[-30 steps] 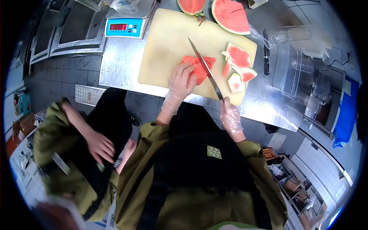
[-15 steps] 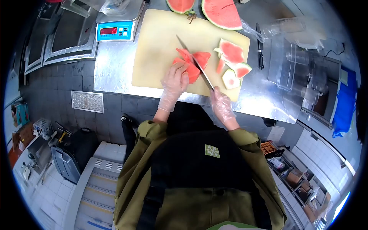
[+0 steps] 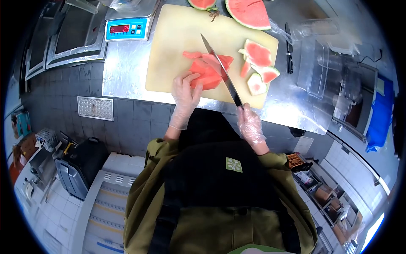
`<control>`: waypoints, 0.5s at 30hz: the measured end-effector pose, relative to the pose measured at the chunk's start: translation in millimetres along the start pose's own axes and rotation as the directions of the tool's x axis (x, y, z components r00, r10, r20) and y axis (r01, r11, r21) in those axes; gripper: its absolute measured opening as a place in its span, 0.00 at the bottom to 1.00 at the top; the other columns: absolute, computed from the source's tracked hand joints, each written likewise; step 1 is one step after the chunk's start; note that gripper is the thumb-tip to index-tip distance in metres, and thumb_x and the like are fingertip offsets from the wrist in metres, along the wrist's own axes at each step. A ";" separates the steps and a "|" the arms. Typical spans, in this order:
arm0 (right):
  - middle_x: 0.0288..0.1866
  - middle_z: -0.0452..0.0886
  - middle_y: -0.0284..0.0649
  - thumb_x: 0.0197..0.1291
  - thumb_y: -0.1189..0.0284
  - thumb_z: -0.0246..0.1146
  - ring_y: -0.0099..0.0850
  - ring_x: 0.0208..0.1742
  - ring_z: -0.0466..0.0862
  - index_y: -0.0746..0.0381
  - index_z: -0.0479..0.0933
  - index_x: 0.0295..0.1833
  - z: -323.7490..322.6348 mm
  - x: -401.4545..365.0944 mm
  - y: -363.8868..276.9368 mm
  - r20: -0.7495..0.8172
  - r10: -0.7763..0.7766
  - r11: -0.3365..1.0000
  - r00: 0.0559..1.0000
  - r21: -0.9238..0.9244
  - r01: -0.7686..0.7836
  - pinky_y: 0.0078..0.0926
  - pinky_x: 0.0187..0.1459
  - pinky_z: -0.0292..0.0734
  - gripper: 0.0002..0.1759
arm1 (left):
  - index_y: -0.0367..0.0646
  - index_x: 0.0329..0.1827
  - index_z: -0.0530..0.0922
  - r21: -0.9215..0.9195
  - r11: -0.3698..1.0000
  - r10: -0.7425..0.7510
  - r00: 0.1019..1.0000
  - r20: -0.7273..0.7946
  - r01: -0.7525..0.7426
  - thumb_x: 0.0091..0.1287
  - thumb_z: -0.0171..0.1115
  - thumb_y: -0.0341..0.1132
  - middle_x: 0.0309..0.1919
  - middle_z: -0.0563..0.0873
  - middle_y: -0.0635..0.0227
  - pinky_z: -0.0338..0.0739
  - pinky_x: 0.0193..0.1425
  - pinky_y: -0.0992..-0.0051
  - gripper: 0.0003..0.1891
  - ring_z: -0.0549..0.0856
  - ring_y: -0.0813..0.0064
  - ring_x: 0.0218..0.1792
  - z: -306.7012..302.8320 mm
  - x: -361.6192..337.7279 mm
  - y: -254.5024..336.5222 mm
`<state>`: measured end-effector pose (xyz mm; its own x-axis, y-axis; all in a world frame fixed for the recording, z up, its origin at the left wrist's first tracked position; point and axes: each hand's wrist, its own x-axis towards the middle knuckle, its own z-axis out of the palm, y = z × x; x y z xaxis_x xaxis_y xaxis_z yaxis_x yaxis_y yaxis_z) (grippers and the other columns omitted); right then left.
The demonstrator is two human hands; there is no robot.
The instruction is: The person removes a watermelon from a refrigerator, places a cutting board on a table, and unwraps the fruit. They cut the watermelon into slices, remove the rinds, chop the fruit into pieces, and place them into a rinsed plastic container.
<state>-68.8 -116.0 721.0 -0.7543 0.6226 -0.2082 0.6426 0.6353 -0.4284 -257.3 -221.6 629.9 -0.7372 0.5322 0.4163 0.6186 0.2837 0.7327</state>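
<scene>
Peeled red watermelon flesh (image 3: pixel 205 76) lies in cut pieces on the pale cutting board (image 3: pixel 169 42). My left hand (image 3: pixel 185 95), in a clear plastic glove, has its fingers curled against the near left side of the flesh and holds it. In my gloved right hand (image 3: pixel 251 126) is the handle of a long kitchen knife (image 3: pixel 229 83). Its blade slants away to the upper left, across the right part of the flesh. Several rind trimmings (image 3: pixel 258 55) with red patches lie on the board's right side.
Beyond the board are a large watermelon wedge (image 3: pixel 249 15) and a smaller watermelon piece (image 3: pixel 202 3). A blue digital scale (image 3: pixel 127 28) stands at the back left. On the right, a second knife (image 3: pixel 289 51) lies by clear plastic containers (image 3: pixel 312 70) on the metal table (image 3: pixel 127 76).
My left hand has moved left and slightly down along the flesh. The knife and right hand have shifted a little right and down. A strip of flesh now lies farther left.
</scene>
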 end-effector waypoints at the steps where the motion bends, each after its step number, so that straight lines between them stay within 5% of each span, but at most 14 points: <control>1: 0.17 0.73 0.50 0.65 0.71 0.54 0.51 0.21 0.76 0.63 0.66 0.38 0.3 -1.4 1.1 -0.010 -0.001 1.000 1.000 -0.006 0.001 0.47 0.25 0.70 0.07 | 0.47 0.46 0.77 0.001 1.000 -0.003 1.000 -0.003 0.003 0.55 0.66 0.35 0.44 0.77 0.63 0.74 0.47 0.65 0.15 0.77 0.60 0.43 2.0 -2.1 -2.0; 4: 0.17 0.73 0.49 0.64 0.71 0.55 0.50 0.21 0.76 0.64 0.67 0.38 -0.4 -8.2 1.1 -0.049 -0.007 0.999 0.999 -0.050 0.005 0.46 0.25 0.71 0.07 | 0.48 0.47 0.77 -0.018 1.000 -0.008 1.000 -0.005 0.008 0.54 0.67 0.36 0.44 0.77 0.63 0.74 0.46 0.65 0.16 0.77 0.60 0.43 5.0 -4.6 -6.1; 15: 0.20 0.76 0.54 0.67 0.67 0.50 0.54 0.24 0.78 0.64 0.65 0.43 51.9 21.7 18.1 0.196 0.040 0.997 0.980 -0.075 -0.026 0.52 0.28 0.72 0.10 | 0.47 0.47 0.77 -0.051 0.999 -0.014 0.999 0.034 0.015 0.55 0.67 0.37 0.45 0.77 0.63 0.73 0.48 0.66 0.17 0.76 0.59 0.45 3.2 -4.4 -8.4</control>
<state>-80.5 -114.8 663.1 -0.7394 0.5462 -0.3936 0.6704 0.6510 -0.3560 -258.4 -223.7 620.2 -0.7359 0.5551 0.3877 0.5926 0.2512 0.7653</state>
